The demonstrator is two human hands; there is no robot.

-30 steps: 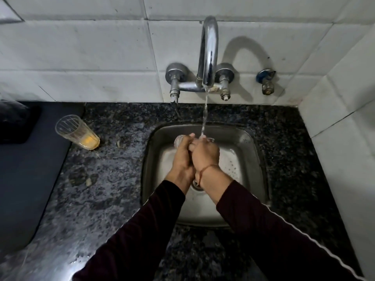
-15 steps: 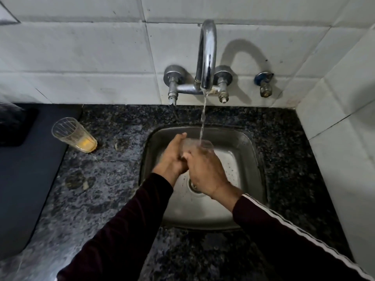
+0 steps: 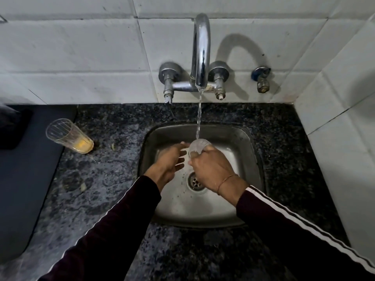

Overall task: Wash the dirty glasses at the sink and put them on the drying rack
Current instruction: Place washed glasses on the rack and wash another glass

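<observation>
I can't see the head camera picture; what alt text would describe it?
A person's right hand holds a clear glass under water running from a chrome tap into a steel sink, the left hand open beside it. A second glass with orange dregs stands on the dark granite counter to the left.

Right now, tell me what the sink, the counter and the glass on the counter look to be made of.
Sink: apparently stainless steel, brushed grey with soft reflections.
Counter: looks like polished dark granite, black with grey speckles and a sheen.
Glass on the counter: clear, ribbed, probably glass, possibly plastic; yellow residue shows through its base.
</observation>
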